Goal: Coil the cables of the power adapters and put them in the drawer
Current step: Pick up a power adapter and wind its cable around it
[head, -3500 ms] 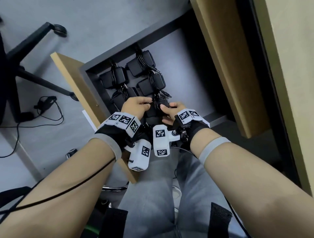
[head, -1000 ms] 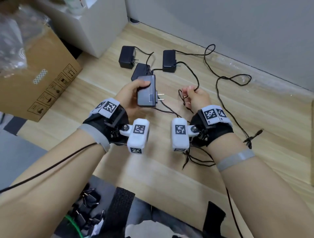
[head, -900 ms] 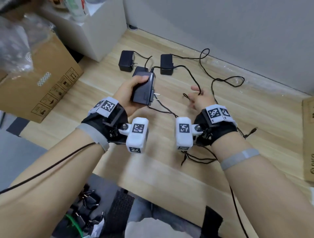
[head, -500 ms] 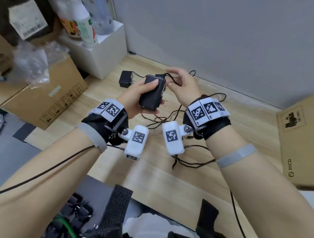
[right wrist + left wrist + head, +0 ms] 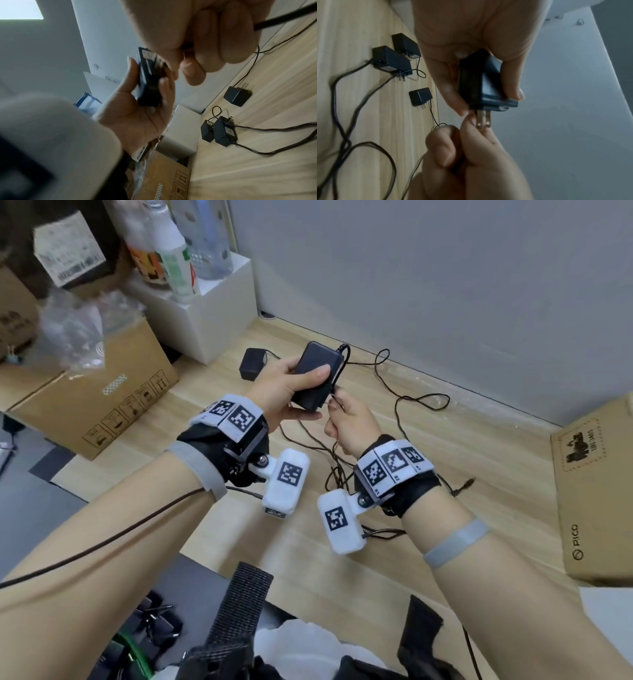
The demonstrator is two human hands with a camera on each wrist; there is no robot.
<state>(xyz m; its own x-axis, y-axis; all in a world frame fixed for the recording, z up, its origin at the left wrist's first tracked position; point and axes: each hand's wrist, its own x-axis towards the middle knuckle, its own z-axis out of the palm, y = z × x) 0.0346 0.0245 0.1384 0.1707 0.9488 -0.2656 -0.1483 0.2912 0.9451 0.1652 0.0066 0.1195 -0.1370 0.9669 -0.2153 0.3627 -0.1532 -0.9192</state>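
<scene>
My left hand grips a black power adapter above the wooden desk, thumb on its top face. Its thin black cable leaves the far end and runs down the adapter's right side. My right hand pinches that cable just below the adapter, beside the two metal prongs. The rest of the cable trails in loose loops over the desk. In the right wrist view the held adapter sits in the left palm. Three more adapters lie uncoiled on the desk.
A cardboard box and a white box with bottles stand at the left. Another cardboard box lies at the right edge. The grey wall closes the desk's far side. Coiled adapters in the drawer show at bottom left.
Both hands left the drawer and took an adapter from the desk. In the last half second my right hand moved from the adapter's far end to its near end, drawing the cable along its side.
</scene>
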